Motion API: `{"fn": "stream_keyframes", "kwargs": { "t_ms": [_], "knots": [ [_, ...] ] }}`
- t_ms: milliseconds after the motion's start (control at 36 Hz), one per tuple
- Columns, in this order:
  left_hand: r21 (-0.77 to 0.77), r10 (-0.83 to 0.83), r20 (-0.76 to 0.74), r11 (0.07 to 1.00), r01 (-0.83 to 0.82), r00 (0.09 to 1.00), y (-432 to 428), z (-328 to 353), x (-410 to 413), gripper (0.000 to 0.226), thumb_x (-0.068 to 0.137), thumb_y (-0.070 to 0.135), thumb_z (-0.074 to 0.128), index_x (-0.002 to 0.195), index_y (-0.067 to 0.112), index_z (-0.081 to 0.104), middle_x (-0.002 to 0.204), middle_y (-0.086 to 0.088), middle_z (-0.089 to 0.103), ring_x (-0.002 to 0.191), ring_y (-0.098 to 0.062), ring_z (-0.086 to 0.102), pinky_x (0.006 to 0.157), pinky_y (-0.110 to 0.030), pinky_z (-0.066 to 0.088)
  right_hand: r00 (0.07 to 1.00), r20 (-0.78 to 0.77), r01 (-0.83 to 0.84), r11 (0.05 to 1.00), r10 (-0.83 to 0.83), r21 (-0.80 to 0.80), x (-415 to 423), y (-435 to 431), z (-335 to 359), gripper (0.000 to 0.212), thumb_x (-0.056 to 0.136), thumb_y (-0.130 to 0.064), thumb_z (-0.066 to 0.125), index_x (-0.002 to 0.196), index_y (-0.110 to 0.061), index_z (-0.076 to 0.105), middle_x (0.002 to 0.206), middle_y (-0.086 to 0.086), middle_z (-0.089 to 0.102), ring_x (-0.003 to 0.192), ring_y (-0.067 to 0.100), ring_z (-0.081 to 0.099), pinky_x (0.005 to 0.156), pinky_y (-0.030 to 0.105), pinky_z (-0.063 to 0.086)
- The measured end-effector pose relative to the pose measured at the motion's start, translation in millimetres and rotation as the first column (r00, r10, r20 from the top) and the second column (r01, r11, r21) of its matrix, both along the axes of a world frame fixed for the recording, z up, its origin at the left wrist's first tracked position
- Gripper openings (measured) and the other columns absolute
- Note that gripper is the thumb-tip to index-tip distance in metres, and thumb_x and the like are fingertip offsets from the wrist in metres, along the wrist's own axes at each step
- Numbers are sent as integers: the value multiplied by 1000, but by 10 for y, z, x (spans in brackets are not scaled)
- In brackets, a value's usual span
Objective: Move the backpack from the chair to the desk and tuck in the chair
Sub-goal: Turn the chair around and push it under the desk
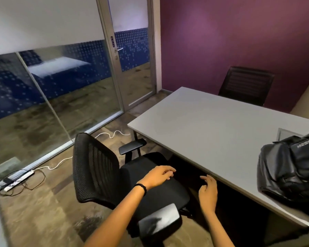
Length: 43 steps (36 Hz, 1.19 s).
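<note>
The black backpack (291,173) lies on the grey desk (203,125) at its near right end, overhanging the front edge a little. A black mesh office chair (103,172) stands left of the desk, its seat turned toward the desk and its front just under the edge. My left hand (159,176) hovers over the chair seat, fingers spread, holding nothing. My right hand (208,191) hangs open between the seat and the desk edge, also empty. The chair's near armrest (159,221) is below my forearms.
A second black chair (246,85) stands at the desk's far side against the purple wall. A power strip (19,180) with cables lies on the floor at left beside the glass partition. A glass door (130,59) is behind. A laptop corner (287,133) shows behind the backpack.
</note>
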<state>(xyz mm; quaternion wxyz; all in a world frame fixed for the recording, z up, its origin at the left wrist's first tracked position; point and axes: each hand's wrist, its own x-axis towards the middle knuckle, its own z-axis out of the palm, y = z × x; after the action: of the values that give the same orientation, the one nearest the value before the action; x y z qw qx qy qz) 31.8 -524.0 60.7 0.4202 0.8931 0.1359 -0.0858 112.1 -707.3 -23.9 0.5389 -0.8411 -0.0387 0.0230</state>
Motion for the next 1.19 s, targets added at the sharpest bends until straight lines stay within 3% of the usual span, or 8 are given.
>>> {"fn": "stream_keyframes", "kwargs": {
  "t_ms": [194, 333, 472, 611, 722, 917, 1111, 1194],
  "knots": [
    [130, 196, 36, 971, -200, 980, 1027, -83, -909, 29, 98, 23, 43, 123, 20, 59, 122, -3, 66, 113, -17, 60, 102, -38, 44, 965, 29, -259, 965, 260, -29, -885, 995, -44, 36, 85, 13, 42, 106, -9, 61, 131, 11, 49, 114, 21, 53, 90, 24, 41],
    [408, 302, 128, 852, -328, 945, 1633, -239, -1586, 27, 98, 23, 41, 114, 22, 64, 123, 4, 63, 122, -14, 49, 118, -54, 0, 900, 57, -435, 900, 433, 30, -1510, 1721, -18, 40, 85, 13, 44, 101, -20, 59, 118, 11, 59, 108, 20, 57, 95, 30, 46],
    [310, 332, 85, 887, -342, 939, 2113, -398, -2169, 30, 98, 22, 42, 121, 16, 61, 138, -4, 53, 135, -21, 39, 117, -50, 17, 784, 36, -619, 785, 619, -12, -2038, 2316, 88, 29, 91, 1, 44, 113, -11, 59, 116, 6, 61, 109, 18, 56, 96, 27, 43],
    [256, 216, 7, 943, -211, 976, 2298, -401, -2395, 38, 101, 25, 37, 137, 17, 46, 156, -2, 26, 146, -19, 14, 117, -40, 11, 622, -56, -772, 600, 781, -212, -2362, 2822, 172, 40, 96, -19, 44, 134, -4, 44, 140, 15, 46, 130, 27, 41, 109, 35, 31],
    [230, 239, 11, 944, -235, 971, 2385, -378, -2424, 39, 102, 27, 33, 137, 20, 45, 155, 2, 29, 145, -15, 18, 116, -51, 11, 580, -146, -784, 501, 801, -367, -2412, 3064, 190, 59, 95, -30, 45, 145, -7, 23, 152, 16, 27, 140, 30, 24, 115, 40, 23],
    [182, 292, 43, 938, -295, 955, 2567, -533, -2423, 45, 101, 35, 28, 144, 23, 34, 157, 8, 23, 146, -9, 12, 118, -56, 6, 596, -241, -759, 438, 766, -482, -2338, 3438, 243, 70, 94, -32, 45, 145, 2, 11, 149, 25, 26, 135, 38, 30, 111, 43, 30],
    [175, 261, 81, 946, -272, 962, 2955, -615, -2362, 61, 93, 56, 14, 144, 29, 32, 158, 11, 16, 147, -10, 4, 117, -53, 1, 609, -348, -764, 410, 712, -498, -2137, 3877, 255, 82, 89, -45, 51, 142, 6, 16, 142, 24, 40, 127, 35, 44, 99, 38, 40],
    [217, 208, 63, 952, -216, 976, 3243, -621, -2239, 45, 101, 38, 24, 144, 28, 32, 158, 10, 16, 147, -12, 2, 117, -54, 0, 574, -465, -811, 388, 674, -438, -1960, 4126, 300, 87, 83, -49, 58, 141, 3, 21, 142, 21, 42, 127, 33, 45, 99, 35, 40]
  ]
}}
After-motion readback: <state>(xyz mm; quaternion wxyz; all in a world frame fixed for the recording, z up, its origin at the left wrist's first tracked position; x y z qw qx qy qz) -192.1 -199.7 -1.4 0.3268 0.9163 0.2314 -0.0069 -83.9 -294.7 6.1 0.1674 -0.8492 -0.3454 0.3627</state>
